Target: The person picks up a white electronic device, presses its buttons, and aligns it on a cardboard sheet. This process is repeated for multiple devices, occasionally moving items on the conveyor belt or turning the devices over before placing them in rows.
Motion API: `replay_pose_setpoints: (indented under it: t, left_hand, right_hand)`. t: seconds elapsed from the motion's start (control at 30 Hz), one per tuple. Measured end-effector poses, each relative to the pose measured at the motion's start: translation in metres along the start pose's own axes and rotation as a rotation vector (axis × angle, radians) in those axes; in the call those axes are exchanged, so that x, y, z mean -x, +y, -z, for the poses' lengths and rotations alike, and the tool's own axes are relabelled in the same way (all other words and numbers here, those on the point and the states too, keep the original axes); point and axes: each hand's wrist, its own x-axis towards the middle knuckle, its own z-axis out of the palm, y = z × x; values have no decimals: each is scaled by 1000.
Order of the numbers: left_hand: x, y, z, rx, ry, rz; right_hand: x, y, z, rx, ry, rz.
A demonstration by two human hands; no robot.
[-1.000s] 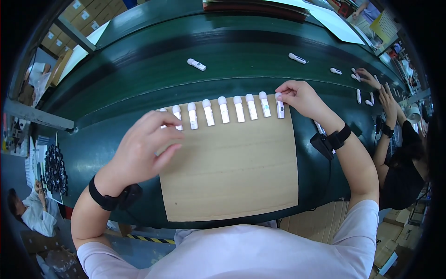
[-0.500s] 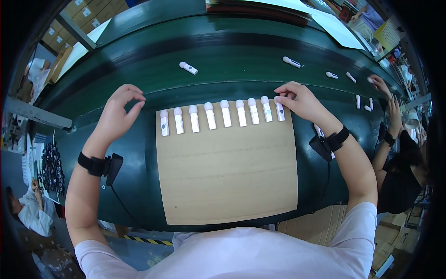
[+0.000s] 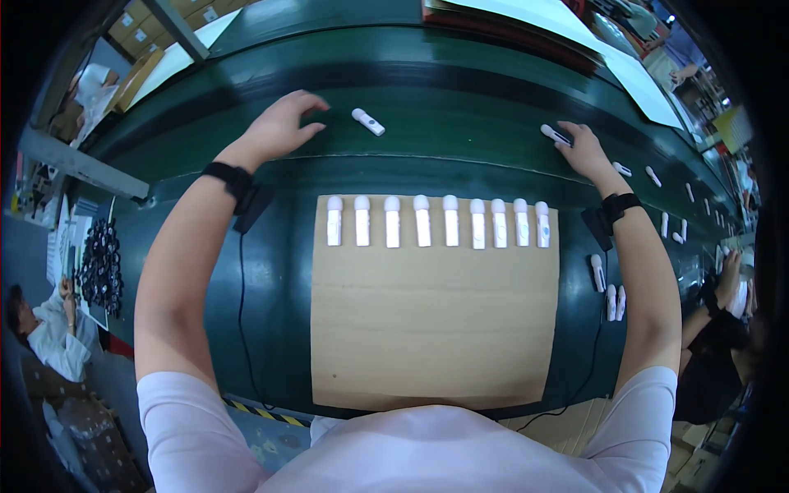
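Observation:
A tan board (image 3: 434, 329) lies on the dark green conveyor table (image 3: 460, 107). Along its far edge stands a row of several small white capped pieces (image 3: 422, 220). My left hand (image 3: 283, 125) reaches out over the belt with fingers spread, empty, a short way left of a loose white piece (image 3: 368, 122). My right hand (image 3: 582, 146) is stretched to the far right and its fingers close on another white piece (image 3: 554, 133) on the belt. Both wrists wear black bands.
Three white pieces (image 3: 606, 287) lie right of the board by my right forearm. More white pieces (image 3: 654, 176) are scattered along the belt to the right. Another person (image 3: 717, 329) works at the right edge, and one sits at lower left (image 3: 41, 337).
My left hand has moved from the left end of the row outward onto the belt. My right hand has left the right end of the row and reached to a piece farther out.

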Motion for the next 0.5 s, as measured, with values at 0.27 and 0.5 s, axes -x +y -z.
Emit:
replay_pose_setpoints:
  t: [0.27,0.5]
  left_hand:
    - [-31,-20,-40,-87,1,-196]
    - [-17,-21,-19,162,-111,173]
  right_hand:
    - [-9,-5,-1,-126,-206,-144]
    - [70,-45,58,-834,-86,-136]
